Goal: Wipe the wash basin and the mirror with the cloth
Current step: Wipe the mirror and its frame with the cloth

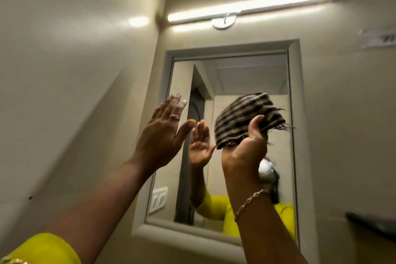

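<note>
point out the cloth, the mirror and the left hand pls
cloth point(246, 119), head view: middle of the striped bundle.
mirror point(242, 75), head view: bare glass above the cloth.
left hand point(160, 133), head view: back of the open hand.

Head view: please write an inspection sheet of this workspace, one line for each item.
Surface: mirror in a pale frame on a beige wall; the wash basin is not in view.
Job's things: striped cloth, bunched, raised in front of the glass; contact with the glass cannot be told.
Clutter: nothing seen.
Grippers: right hand grips the cloth from below; left hand is open and flat, holds nothing, near the mirror's left edge.
Cables: nothing seen.
Surroundings: lit tube light above the mirror; round white fitting under it; dark shelf edge at right; a switch plate shows only as a reflection.
</note>
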The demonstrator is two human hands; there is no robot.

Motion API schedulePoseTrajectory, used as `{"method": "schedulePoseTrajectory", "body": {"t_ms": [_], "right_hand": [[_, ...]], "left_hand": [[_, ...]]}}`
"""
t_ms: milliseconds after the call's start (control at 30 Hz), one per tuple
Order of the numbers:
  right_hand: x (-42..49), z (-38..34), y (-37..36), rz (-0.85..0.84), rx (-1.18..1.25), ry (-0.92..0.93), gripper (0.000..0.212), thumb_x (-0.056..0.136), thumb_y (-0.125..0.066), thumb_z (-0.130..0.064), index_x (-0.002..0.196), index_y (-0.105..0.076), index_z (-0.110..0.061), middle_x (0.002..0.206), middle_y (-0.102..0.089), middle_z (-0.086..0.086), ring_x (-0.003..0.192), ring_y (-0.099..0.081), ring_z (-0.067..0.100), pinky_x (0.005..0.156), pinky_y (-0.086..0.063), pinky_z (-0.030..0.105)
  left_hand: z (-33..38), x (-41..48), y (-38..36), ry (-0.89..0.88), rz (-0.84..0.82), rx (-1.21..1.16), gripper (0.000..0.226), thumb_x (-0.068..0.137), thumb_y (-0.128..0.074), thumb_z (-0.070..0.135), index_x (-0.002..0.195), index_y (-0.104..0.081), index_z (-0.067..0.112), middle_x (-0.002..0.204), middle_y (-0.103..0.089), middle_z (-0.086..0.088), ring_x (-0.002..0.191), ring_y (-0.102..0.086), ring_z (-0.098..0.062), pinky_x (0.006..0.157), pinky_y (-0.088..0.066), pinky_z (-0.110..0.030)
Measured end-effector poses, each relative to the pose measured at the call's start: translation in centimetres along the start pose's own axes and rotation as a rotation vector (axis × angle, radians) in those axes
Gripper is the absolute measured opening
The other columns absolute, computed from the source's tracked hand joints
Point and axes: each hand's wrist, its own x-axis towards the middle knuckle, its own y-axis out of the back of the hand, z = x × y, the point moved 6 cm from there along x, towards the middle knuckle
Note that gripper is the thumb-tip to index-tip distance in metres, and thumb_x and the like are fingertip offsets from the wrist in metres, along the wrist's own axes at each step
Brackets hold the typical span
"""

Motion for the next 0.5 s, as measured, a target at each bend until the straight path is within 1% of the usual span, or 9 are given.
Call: {"method": "schedulePoseTrajectory", "body": {"t_ms": [67,100,133,200,267,300,367,433,500], "right_hand": [[1.6,-2.1,-1.8,-0.121,-0.227,0.128,0.051,0.086,-0.058,-0.01,0.108,-0.046,-0.053,0.125,-0.056,0.005,0.123,-0.041,-0.006,0.105,-0.025,0.014],[2.8,-3.1,-2.2,-0.145,-0.326,0.233,0.059,0.087,-0.056,-0.009,0.118,-0.039,-0.056,0.132,-0.048,0.003,0.126,-0.036,-0.001,0.107,-0.019,0.012],[3.4,-4.5,-2.6,-0.169,-0.406,0.377,0.052,0.092,-0.052,-0.013,0.126,-0.038,-0.049,0.127,-0.049,-0.004,0.121,-0.041,0.002,0.106,-0.025,0.012],[3.8,-7.1,-4.9,-0.261,-0.629,0.711,0.03,0.097,-0.041,-0.018,0.124,-0.043,-0.031,0.107,-0.057,-0.012,0.097,-0.052,-0.01,0.082,-0.04,0.005],[4.7,-8.5,-7.2,-0.337,-0.934,1.072,0.021,0.098,-0.038,-0.029,0.113,-0.053,-0.028,0.101,-0.064,0.01,0.087,-0.06,-0.003,0.074,-0.049,0.018],[5.2,-8.5,-7.9,-0.371,-1.107,1.256,0.03,0.098,-0.037,-0.033,0.118,-0.055,-0.02,0.113,-0.06,0.019,0.102,-0.061,0.013,0.085,-0.052,0.034],[7.9,-8.2,-8.6,-0.422,-1.473,1.545,0.036,0.098,-0.04,-0.019,0.132,-0.045,-0.009,0.138,-0.045,0.018,0.131,-0.04,0.032,0.103,-0.039,0.052],[10.4,-7.5,-9.2,-0.512,-1.837,1.589,0.055,0.088,-0.049,-0.001,0.139,-0.036,-0.012,0.147,-0.035,0.013,0.139,-0.025,0.032,0.108,-0.029,0.056],[12.7,-6.7,-8.9,-0.663,-2.142,1.439,0.063,0.086,-0.05,-0.019,0.144,-0.026,-0.02,0.153,-0.024,0.008,0.143,-0.015,0.028,0.111,-0.021,0.057]], "left_hand": [[-0.6,1.0,-0.5,0.007,0.01,-0.014,0.098,0.076,0.003,0.077,0.143,-0.029,0.013,0.154,-0.024,-0.007,0.136,-0.007,-0.007,0.108,-0.017,-0.03],[-0.9,1.5,-0.7,0.006,0.02,-0.02,0.099,0.076,0.003,0.078,0.143,-0.03,0.013,0.154,-0.025,-0.007,0.136,-0.008,-0.007,0.109,-0.017,-0.03],[-1.2,1.9,-0.9,0.001,0.029,-0.021,0.099,0.076,0.003,0.078,0.142,-0.03,0.012,0.153,-0.025,-0.007,0.136,-0.009,-0.008,0.109,-0.016,-0.03],[-2.1,2.6,-1.6,0.005,0.032,-0.023,0.099,0.076,0.003,0.078,0.142,-0.031,0.012,0.153,-0.026,-0.007,0.137,-0.009,-0.008,0.11,-0.015,-0.029],[-3.1,3.3,-2.4,0.015,0.031,-0.019,0.101,0.076,0.004,0.079,0.142,-0.03,0.011,0.153,-0.025,-0.007,0.137,-0.009,-0.009,0.11,-0.015,-0.029],[-3.6,3.6,-2.7,0.018,0.029,-0.017,0.101,0.075,0.004,0.079,0.142,-0.03,0.011,0.154,-0.025,-0.007,0.138,-0.009,-0.01,0.111,-0.015,-0.03],[-4.3,4.3,-3.5,0.016,0.031,-0.02,0.104,0.074,0.007,0.079,0.142,-0.031,0.009,0.153,-0.024,-0.007,0.137,-0.009,-0.011,0.11,-0.015,-0.031],[-4.8,4.9,-4.2,0.012,0.022,-0.019,0.108,0.073,0.01,0.079,0.141,-0.032,0.008,0.153,-0.023,-0.008,0.136,-0.008,-0.011,0.11,-0.014,-0.031],[-5.2,5.5,-4.5,0.004,0.046,-0.016,0.11,0.071,0.012,0.08,0.141,-0.03,0.008,0.151,-0.017,-0.003,0.136,-0.007,-0.011,0.11,-0.012,-0.03]]}}
